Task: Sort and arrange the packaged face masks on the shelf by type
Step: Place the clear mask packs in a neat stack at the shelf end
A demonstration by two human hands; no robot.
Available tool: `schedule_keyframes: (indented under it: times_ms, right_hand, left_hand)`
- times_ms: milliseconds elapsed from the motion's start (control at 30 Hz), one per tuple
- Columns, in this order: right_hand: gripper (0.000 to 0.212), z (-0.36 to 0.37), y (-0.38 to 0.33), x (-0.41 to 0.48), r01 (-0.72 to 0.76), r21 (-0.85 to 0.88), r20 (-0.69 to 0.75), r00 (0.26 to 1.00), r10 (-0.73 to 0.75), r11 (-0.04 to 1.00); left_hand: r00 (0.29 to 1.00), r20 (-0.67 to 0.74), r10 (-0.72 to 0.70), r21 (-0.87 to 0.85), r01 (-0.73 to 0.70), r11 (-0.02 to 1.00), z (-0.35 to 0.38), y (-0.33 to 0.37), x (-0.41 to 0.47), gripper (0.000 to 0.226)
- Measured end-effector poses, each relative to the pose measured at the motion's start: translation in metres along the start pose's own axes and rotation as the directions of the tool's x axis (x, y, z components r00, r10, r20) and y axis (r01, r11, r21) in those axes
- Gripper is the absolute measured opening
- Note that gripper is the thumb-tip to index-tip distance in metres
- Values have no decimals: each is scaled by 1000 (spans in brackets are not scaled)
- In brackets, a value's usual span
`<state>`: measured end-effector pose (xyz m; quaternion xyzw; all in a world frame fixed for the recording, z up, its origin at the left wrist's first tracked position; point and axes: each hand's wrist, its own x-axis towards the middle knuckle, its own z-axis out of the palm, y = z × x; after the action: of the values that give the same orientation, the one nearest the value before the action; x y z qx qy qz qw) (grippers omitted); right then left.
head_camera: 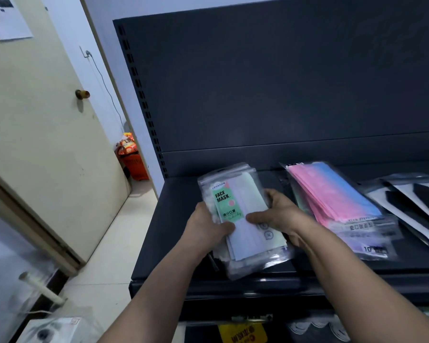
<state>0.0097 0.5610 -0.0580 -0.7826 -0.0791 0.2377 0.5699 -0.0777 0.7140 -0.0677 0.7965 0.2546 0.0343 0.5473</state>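
A stack of clear packs of pale green and white face masks (235, 194), the top one with a green "FACE MASK" label, lies at the left end of the dark shelf (181, 214). My left hand (208, 229) grips the stack's left edge, thumb on top. My right hand (280, 214) grips its right edge, thumb pressed on the top pack. To the right lies a pile of pink and blue mask packs (337, 196). Further right lie black and white mask packs (414, 199), overlapping.
The shelf's dark back panel (282, 82) rises behind the packs. A cream door (35, 120) stands to the left, with an orange container (134, 162) on the floor beyond it. A lower shelf with a yellow label (243, 332) shows beneath the front edge.
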Motion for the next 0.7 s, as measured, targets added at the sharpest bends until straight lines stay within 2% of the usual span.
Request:
schedule_keyframes:
  times_ms: [67,100,167,200,267,300,367,433,500,567,633,700]
  right_hand:
    - [66,-3,-16,1,130,-82,-36,990,-133,988]
    - [72,-6,-27,0,227,-213,-42,970,-241,950]
    - [82,-13,-55,-10,383,-536,14,895,-446,752]
    - [85,-16,-68,-17,413,-655,51,860,-508,633]
    - [86,-20,-87,-26,428,-799,130,809,-573,423]
    - [86,-20,-91,-28,428,-837,179,803,-568,341]
    - [85,-12,-88,-28,433,-869,277,827,-489,239]
    - [85,0,-76,-23,409,-899,316,853,-415,156]
    - [87,2,-70,-18,372,-923,307,863,-401,95]
    - [88,-2,-69,-15,360,-928,296,868,-399,94]
    - [86,-5,-66,-13,352,-928,279,873,-399,122]
    - [86,-6,-63,-11,354,-925,269,869,-415,140]
  left_hand:
    - [999,18,30,-82,-28,996,-3,2,-1,52]
    - [998,-9,67,-105,-68,992,-6,5,-1,60]
    - [965,-187,185,-34,-195,980,-15,11,1,96]
    - [923,-296,245,43,-243,969,-21,15,0,115]
    - [819,-460,341,189,-285,940,-36,23,-2,140]
    - [781,-494,382,253,-292,923,-43,23,-3,146]
    - [774,-461,434,325,-308,894,-53,17,0,152]
    - [841,-325,432,372,-306,876,-55,9,4,149]
    - [892,-177,416,455,-301,838,-51,5,3,140]
    - [892,-136,431,486,-319,813,-48,7,4,133]
    - [862,-146,485,540,-341,770,-48,12,7,134]
    - [836,-74,544,657,-369,658,-51,20,12,123]
